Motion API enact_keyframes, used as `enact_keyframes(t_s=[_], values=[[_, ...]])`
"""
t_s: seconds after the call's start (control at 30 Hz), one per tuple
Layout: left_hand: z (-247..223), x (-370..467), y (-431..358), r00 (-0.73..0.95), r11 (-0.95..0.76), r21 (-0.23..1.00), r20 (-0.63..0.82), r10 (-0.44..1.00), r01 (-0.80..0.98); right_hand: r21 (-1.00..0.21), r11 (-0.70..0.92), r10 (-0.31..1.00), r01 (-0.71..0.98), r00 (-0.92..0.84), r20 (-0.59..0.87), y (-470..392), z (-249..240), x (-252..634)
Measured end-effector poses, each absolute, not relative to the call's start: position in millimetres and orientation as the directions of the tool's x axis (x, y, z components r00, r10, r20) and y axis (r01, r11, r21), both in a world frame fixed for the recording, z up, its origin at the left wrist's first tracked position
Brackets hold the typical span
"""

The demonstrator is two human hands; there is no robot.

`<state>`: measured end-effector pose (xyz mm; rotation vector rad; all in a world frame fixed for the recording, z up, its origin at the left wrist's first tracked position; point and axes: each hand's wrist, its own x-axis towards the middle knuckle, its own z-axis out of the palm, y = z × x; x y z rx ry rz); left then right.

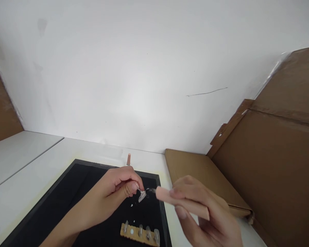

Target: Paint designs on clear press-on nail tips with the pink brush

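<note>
My left hand [121, 187], over the black mat, pinches a small clear, whitish piece [142, 196] between thumb and fingertips. My right hand [206, 209] grips a pink bottle cap [182, 202] whose dark brush end points left and meets the small piece. Below them on the mat lies a tan strip [136, 233] with several clear, nail-shaped pieces standing on it and a white dot in one gap. Behind my left hand stands a small pink-capped item [128, 159], its lower part hard to make out.
The black mat [92, 178] with a dark grey border lies on a white table [54, 151]. A flat cardboard box [195, 168] rests at the right. Brown cardboard panels [280, 154] flank both sides, and a white wall [134, 68] rises behind. Tiny white specks dot the mat.
</note>
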<state>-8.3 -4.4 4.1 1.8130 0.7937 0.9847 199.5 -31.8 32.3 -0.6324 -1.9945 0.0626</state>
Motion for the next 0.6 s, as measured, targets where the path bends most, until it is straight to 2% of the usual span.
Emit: enact_keyframes(t_s=[0.1,0.2,0.27,0.37,0.47,0.6], values=[[3.2,-9.4,-5.1,0.483,-0.405,0.906,0.301,0.822,0.126,-0.312,0.842,0.467,0.44,-0.308,0.829,-30.1,30.1,204.2],[4.5,-9.1,-3.9,0.48,-0.425,0.895,0.317,0.818,0.134,-0.36,0.861,0.469,0.36,-0.287,0.835,-32.9,31.5,204.2],[6.0,-8.9,-4.2,0.484,-0.437,0.89,0.326,0.812,0.133,-0.37,0.87,0.477,0.325,-0.369,0.798,-34.9,33.9,202.6],[6.4,-10.0,-6.9,0.505,-0.457,0.881,0.341,0.793,0.123,-0.355,0.86,0.489,0.368,-0.389,0.781,-34.8,34.5,203.1],[4.1,-11.8,-8.8,0.51,-0.467,0.875,0.346,0.787,0.127,-0.349,0.832,0.497,0.43,-0.299,0.815,-33.6,31.2,206.8],[4.0,-12.1,-7.5,0.505,-0.463,0.875,0.339,0.794,0.141,-0.377,0.844,0.501,0.382,-0.311,0.808,-37.8,31.9,206.7]])
